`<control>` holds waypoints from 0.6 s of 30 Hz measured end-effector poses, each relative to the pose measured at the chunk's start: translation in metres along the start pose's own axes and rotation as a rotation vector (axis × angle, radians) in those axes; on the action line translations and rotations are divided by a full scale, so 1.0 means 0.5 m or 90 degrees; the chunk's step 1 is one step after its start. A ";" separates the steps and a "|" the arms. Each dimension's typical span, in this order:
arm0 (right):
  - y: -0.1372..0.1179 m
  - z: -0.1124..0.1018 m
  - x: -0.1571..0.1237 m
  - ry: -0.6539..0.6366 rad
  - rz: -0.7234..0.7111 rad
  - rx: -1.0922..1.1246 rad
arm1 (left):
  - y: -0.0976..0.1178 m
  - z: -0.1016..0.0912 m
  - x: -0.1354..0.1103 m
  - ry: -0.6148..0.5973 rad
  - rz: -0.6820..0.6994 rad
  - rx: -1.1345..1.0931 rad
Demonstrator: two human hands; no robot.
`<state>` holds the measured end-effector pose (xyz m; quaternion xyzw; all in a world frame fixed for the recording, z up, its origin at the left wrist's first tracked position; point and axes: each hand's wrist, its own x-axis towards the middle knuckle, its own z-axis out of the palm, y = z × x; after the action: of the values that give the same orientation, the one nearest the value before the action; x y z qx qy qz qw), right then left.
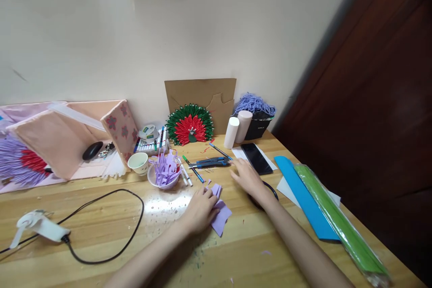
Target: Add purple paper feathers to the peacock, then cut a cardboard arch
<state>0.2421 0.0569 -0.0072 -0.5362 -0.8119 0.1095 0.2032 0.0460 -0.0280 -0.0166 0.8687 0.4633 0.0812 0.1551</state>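
Left hand (200, 210) covers purple paper (222, 219), grip unclear. Blue-black tool (213, 162), paralleling the tabletop's (219, 263) back edge, ends beside loosely spread right hand (248, 176).

Lilac sheet material (221, 219) with angular, irregular edges lies on the worktop (243, 252), partly covered by a left hand (201, 209); whether its upper and lower parts join is hidden beneath the fingers. Beyond it, a slim blue-and-black tool (212, 162) lies lengthwise, its dark right end just beside a right hand's (246, 177) outstretched fingertips.
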 end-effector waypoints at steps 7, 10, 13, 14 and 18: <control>-0.030 0.059 0.147 -0.139 -0.093 0.101 | -0.019 -0.001 -0.027 0.026 -0.039 -0.004; -0.014 0.059 0.127 -0.127 -0.044 0.131 | -0.033 0.000 -0.039 0.043 -0.049 0.002; -0.013 0.046 0.097 -0.124 0.016 0.211 | -0.046 -0.001 -0.048 0.055 -0.040 -0.013; -0.020 0.040 0.089 -0.131 0.049 0.287 | -0.049 -0.001 -0.051 0.057 -0.037 -0.020; -0.072 0.022 0.074 -0.168 0.207 0.673 | -0.053 -0.007 -0.066 0.075 -0.043 -0.065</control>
<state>0.1948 0.0768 0.0050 -0.4617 -0.5722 0.5969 0.3211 0.0056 -0.0410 -0.0225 0.8371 0.4961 0.1506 0.1743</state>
